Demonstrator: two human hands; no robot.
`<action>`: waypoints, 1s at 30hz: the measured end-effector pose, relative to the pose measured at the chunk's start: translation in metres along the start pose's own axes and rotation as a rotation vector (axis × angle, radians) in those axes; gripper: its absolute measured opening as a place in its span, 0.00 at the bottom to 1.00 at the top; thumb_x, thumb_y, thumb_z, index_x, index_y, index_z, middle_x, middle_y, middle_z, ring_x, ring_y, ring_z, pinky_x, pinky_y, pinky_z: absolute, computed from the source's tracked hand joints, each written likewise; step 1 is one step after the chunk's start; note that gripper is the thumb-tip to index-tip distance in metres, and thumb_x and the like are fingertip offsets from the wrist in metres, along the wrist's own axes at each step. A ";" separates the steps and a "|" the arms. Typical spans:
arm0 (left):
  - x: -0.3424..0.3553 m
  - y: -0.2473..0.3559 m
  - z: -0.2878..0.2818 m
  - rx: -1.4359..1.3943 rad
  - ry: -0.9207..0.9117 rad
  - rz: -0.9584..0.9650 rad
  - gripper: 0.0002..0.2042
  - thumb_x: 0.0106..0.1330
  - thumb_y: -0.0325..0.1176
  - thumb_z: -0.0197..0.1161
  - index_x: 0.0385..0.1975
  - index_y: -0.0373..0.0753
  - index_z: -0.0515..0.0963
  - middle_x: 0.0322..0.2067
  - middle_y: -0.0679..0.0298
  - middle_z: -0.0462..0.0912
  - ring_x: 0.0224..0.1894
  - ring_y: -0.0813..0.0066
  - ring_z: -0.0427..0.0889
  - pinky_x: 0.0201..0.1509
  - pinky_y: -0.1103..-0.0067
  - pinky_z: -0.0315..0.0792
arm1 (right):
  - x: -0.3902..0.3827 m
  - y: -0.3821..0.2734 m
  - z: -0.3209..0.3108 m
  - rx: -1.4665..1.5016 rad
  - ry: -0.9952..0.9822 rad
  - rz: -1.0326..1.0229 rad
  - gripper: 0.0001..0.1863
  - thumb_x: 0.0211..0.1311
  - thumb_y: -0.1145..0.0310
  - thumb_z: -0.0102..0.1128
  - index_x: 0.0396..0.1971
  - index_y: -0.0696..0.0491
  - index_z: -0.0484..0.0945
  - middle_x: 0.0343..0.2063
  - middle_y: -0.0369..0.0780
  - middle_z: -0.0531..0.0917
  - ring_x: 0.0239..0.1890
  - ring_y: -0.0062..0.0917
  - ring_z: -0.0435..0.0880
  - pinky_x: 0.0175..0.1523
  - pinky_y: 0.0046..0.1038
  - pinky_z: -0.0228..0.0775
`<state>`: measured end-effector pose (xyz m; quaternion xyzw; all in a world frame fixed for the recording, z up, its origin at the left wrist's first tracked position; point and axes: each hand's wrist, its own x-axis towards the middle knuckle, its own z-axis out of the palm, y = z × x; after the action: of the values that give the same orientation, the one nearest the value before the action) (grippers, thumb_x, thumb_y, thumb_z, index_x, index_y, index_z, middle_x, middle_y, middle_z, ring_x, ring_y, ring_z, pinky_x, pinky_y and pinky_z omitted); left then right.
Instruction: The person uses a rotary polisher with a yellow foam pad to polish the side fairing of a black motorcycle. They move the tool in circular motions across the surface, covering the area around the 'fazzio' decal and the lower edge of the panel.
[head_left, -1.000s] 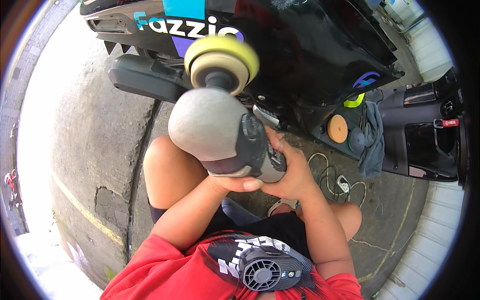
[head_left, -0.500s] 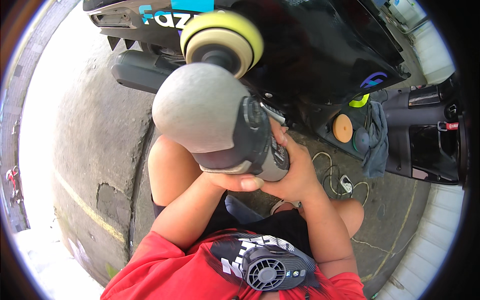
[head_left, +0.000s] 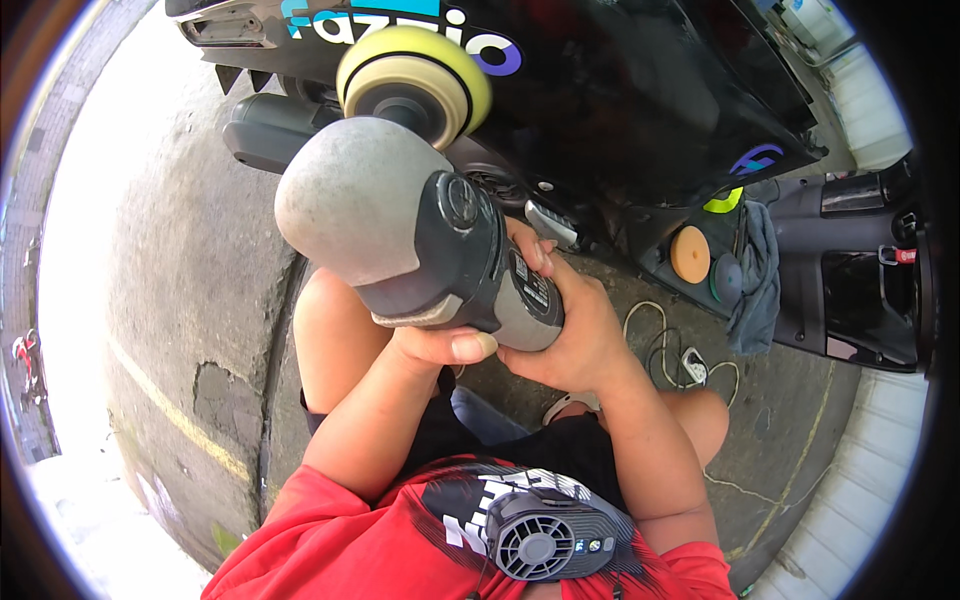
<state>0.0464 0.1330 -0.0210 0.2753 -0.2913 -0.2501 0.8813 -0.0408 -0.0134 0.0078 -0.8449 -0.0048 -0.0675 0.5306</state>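
Note:
Both my hands grip a grey and black polishing machine [head_left: 365, 205]. My left hand [head_left: 440, 345] is closed on its near side, under the head, with the thumb showing and the fingers hidden below. Around the rear of the body wraps my right hand [head_left: 575, 330]. At the far end of the machine, a yellow foam pad [head_left: 410, 55] on a cream backing is up against the glossy black scooter panel [head_left: 600, 110]. Whether the pad's face touches the panel is hidden from this view.
On the scooter's footboard at the right lie an orange foam pad [head_left: 691, 254], a dark round pad [head_left: 727, 278] and a grey-blue cloth [head_left: 755, 290]. A power strip [head_left: 694, 366] with looped cable rests on the concrete floor. Another black scooter part [head_left: 860, 265] stands at the far right.
The polishing machine and both hands have shifted left along the panel, uncovering more of the lettering. The pad, blurred before, looks sharper now.

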 end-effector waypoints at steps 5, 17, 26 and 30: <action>0.000 0.003 -0.004 -0.010 0.017 0.012 0.47 0.39 0.46 0.78 0.63 0.35 0.65 0.45 0.49 0.75 0.53 0.50 0.77 0.72 0.50 0.62 | 0.004 -0.003 0.004 -0.007 -0.042 0.065 0.34 0.35 0.66 0.76 0.48 0.57 0.75 0.38 0.51 0.86 0.43 0.50 0.85 0.46 0.42 0.77; -0.002 -0.015 -0.010 0.054 -0.060 -0.011 0.45 0.42 0.41 0.81 0.62 0.37 0.64 0.46 0.49 0.76 0.56 0.52 0.76 0.73 0.51 0.60 | -0.010 0.023 0.000 -0.033 -0.055 0.171 0.38 0.33 0.68 0.77 0.52 0.57 0.75 0.43 0.48 0.86 0.49 0.44 0.86 0.54 0.37 0.75; -0.024 -0.053 -0.011 0.273 -0.085 -0.198 0.37 0.42 0.32 0.83 0.55 0.38 0.74 0.50 0.62 0.78 0.53 0.68 0.77 0.58 0.72 0.72 | -0.041 0.095 0.001 0.109 -0.001 0.147 0.43 0.31 0.69 0.78 0.57 0.55 0.74 0.47 0.48 0.85 0.52 0.44 0.85 0.58 0.36 0.75; -0.031 -0.068 -0.015 0.428 -0.095 -0.336 0.38 0.41 0.37 0.86 0.55 0.40 0.76 0.51 0.63 0.81 0.52 0.69 0.79 0.59 0.71 0.74 | -0.053 0.111 -0.002 0.171 0.033 0.225 0.43 0.30 0.69 0.79 0.57 0.54 0.74 0.50 0.46 0.84 0.54 0.42 0.84 0.59 0.35 0.74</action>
<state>0.0153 0.1075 -0.0854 0.4876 -0.3290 -0.3384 0.7345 -0.0850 -0.0600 -0.0974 -0.7905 0.0931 -0.0210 0.6049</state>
